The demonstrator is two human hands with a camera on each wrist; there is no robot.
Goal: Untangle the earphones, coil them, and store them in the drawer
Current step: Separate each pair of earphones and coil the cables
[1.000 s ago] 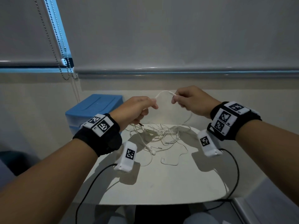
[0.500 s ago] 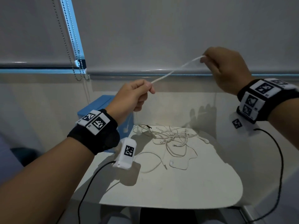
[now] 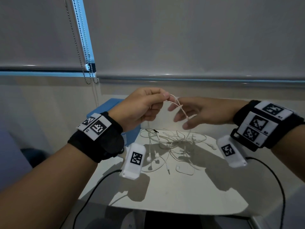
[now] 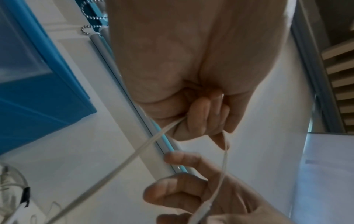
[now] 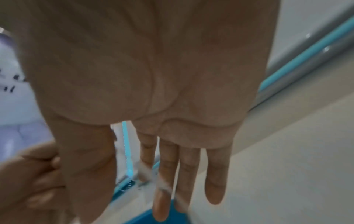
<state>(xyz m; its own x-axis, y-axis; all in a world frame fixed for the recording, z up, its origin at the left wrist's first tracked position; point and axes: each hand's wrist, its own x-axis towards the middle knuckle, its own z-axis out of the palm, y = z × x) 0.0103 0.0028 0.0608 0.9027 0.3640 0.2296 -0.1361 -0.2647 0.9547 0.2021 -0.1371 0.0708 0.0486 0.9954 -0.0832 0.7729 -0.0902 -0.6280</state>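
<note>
White earphones lie in a tangle on the small white table, with earbuds and a jack plug at its near side. My left hand pinches one strand of the cable above the tangle; the left wrist view shows the cable leaving its curled fingers. My right hand is just to the right, its fingers straight and spread. The slack loop of cable hangs across them. The blue drawer unit stands behind my left wrist.
A wall and a lowered roller blind with bead chains stand close behind the table. Black sensor leads trail from both wrist units over the table's near edge. The front half of the table top shows only shadows.
My right hand has come down from high on the right to beside my left hand and has let go of the cable. The taut strand is now a slack loop.
</note>
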